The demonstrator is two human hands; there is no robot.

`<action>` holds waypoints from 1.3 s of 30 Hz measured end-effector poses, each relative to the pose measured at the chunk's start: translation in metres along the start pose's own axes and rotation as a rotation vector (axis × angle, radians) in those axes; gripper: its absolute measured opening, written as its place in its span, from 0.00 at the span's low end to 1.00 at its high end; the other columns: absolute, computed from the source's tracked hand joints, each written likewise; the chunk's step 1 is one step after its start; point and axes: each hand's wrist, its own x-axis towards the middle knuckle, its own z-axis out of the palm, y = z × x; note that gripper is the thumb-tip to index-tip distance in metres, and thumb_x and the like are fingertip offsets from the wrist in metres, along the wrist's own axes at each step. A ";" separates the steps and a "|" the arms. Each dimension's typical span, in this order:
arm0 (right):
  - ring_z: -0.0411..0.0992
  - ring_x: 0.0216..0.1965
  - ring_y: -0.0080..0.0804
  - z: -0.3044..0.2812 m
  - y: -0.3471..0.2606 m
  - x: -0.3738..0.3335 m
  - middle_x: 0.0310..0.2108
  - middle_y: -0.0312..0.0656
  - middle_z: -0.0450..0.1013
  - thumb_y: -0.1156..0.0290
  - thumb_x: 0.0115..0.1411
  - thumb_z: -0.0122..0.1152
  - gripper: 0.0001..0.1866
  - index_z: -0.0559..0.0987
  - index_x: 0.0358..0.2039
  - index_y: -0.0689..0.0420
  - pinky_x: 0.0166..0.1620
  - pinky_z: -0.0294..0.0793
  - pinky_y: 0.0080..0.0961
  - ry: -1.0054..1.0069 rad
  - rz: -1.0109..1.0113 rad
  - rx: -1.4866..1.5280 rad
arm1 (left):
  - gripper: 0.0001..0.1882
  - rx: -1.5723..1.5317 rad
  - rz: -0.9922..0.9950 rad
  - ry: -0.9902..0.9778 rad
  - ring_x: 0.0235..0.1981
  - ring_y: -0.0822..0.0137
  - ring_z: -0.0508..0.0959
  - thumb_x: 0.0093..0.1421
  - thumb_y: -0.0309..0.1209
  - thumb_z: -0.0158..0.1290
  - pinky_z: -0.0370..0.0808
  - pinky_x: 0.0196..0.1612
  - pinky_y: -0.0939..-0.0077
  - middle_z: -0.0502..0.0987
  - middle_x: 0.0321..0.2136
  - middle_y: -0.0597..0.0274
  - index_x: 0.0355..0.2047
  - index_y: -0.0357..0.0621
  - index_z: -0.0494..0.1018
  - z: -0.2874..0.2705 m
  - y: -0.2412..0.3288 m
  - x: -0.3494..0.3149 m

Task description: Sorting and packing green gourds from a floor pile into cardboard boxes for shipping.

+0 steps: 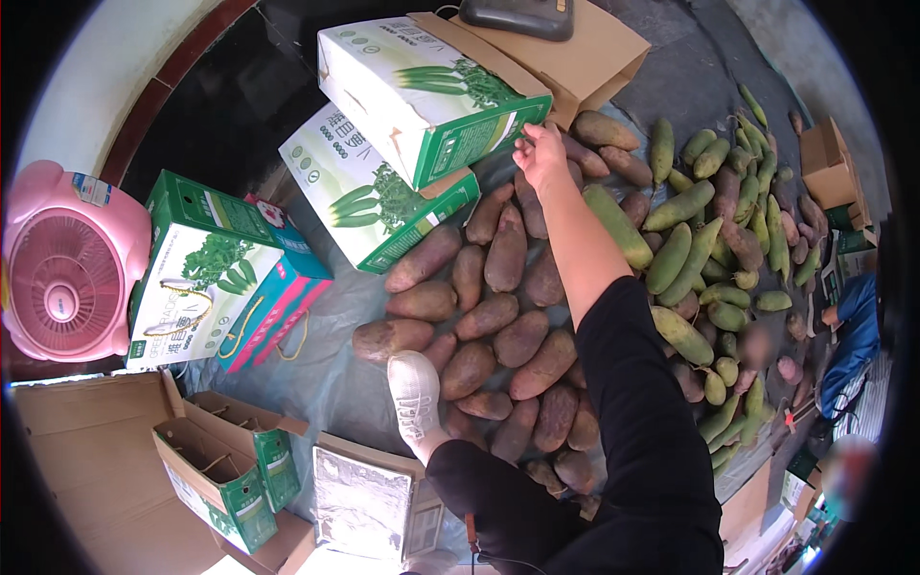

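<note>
My right arm, in a black sleeve, reaches far forward over a pile of reddish-purple and green radishes [503, 251]. At its end my right hand [542, 156] has its fingers closed on the near right corner of a white and green carton [431, 91] printed with green radishes. That carton is tilted and rests partly on a second carton [374, 196] of the same kind. Behind it the flaps of an open brown box [585, 48] show. My left hand is not in view.
My white shoe [414, 398] stands among the radishes. A pink fan [67, 259], a green-white carton [196, 259] and a teal-pink gift bag [273, 311] are left. Open cartons [216, 455] lie lower left. A co-worker's blue sleeve [853, 326] is at the right.
</note>
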 end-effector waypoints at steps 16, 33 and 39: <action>0.71 0.24 0.28 0.082 -0.011 -0.077 0.35 0.37 0.69 0.77 0.50 0.56 0.42 0.46 0.61 0.42 0.24 0.65 0.24 -0.279 -0.190 0.141 | 0.12 -0.019 0.076 0.072 0.37 0.60 0.75 0.58 0.28 0.46 0.72 0.40 0.68 0.76 0.34 0.49 0.37 0.31 0.74 -0.023 0.011 0.023; 0.69 0.32 0.26 0.063 -0.012 -0.239 0.30 0.41 0.68 0.86 0.48 0.53 0.42 0.45 0.60 0.57 0.36 0.69 0.20 -0.316 -0.474 -0.001 | 0.11 -0.137 0.343 0.053 0.35 0.61 0.75 0.58 0.27 0.47 0.72 0.39 0.69 0.76 0.32 0.50 0.37 0.31 0.74 -0.020 0.078 0.088; 0.67 0.30 0.23 0.027 -0.023 -0.286 0.28 0.37 0.65 0.86 0.45 0.54 0.38 0.52 0.57 0.54 0.33 0.68 0.20 -0.356 -0.604 -0.141 | 0.11 -0.183 0.425 0.067 0.35 0.61 0.75 0.58 0.26 0.47 0.72 0.38 0.69 0.76 0.32 0.50 0.37 0.31 0.74 -0.027 0.107 0.086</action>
